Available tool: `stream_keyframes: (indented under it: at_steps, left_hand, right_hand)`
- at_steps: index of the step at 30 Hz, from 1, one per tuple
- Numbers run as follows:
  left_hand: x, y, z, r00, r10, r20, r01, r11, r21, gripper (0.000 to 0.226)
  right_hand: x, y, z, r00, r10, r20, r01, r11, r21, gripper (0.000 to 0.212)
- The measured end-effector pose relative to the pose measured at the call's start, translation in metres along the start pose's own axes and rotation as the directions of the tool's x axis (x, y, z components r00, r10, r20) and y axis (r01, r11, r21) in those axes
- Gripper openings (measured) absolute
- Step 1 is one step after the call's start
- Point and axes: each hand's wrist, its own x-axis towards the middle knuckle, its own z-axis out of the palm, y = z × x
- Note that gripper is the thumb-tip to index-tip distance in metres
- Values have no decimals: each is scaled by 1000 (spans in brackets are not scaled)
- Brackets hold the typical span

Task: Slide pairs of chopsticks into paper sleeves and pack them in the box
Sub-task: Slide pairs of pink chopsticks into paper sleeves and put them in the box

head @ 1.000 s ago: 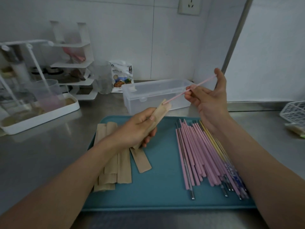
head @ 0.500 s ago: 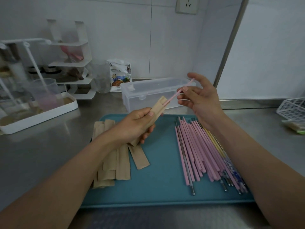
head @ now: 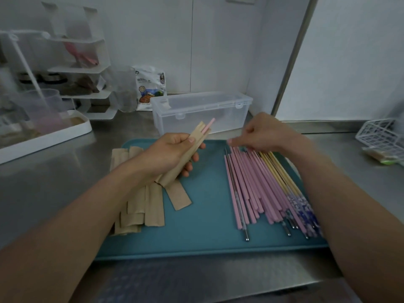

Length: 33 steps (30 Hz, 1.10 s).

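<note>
Our left hand point(head: 168, 153) grips a paper sleeve point(head: 185, 154) with a pink chopstick point(head: 208, 126) poking out, above the tray point(head: 207, 215). Our right hand point(head: 264, 133), blurred, fingers loosely curled, reaches the chopstick pile point(head: 262, 184); the box point(head: 201, 111) stands behind on the counter point(head: 43, 171).

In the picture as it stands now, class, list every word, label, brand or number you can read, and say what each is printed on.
None can be read.
Snack pouch by the wall: printed text and a picture, too small and blurred to read.
Patterned chopsticks on the tray: blue decoration, not lettering.
Paper sleeve and clear box: no visible print.
</note>
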Motion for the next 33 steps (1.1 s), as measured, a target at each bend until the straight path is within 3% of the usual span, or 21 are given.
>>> stream_keyframes:
  at_steps: [2,4,12,15,19,21,23,26,29,31,33]
  left_hand:
    - [0,0,1,1000,-11,-14,10,1000,-17,32]
    - [0,1,2,1000,-15,-20,15,1000,-19,31]
    - [-1,2,5,997,-77,-30,75,995,-64,26]
    - [-3,5,6,996,-90,-6,89,991,-104,24]
    - [-6,8,8,997,-72,3,72,989,-128,25]
    - [-7,9,10,998,-65,8,66,990,-121,25]
    - [-7,9,10,998,-63,2,63,992,-112,26]
    - [-6,8,7,998,-62,-13,60,992,-110,28]
    - [-5,7,6,998,-60,-9,59,991,-121,28]
    - [-5,7,4,999,-41,3,41,992,-117,27]
    - [-5,7,-1,1000,-15,17,16,997,-74,26]
  right_hand:
    - [-2,-2,5,984,80,160,-69,995,-72,44]
    - [-4,-5,10,977,106,187,-95,993,-70,40]
    - [-9,-12,15,987,139,83,-135,989,-54,21]
    - [-11,-15,19,994,106,-14,-107,989,-103,23]
    - [-10,-15,22,994,108,-36,-111,987,-118,26]
    - [-8,-13,20,991,132,-29,-132,991,-4,23]
    - [-9,-11,13,987,161,13,-158,952,262,16]
    - [-12,-12,4,978,136,157,-205,758,620,9]
    - [-14,-13,1,976,-16,218,-171,565,807,3]
    - [-15,-15,2,986,-119,113,-28,558,830,9]
    - [-15,-12,3,976,-176,-125,213,694,687,17]
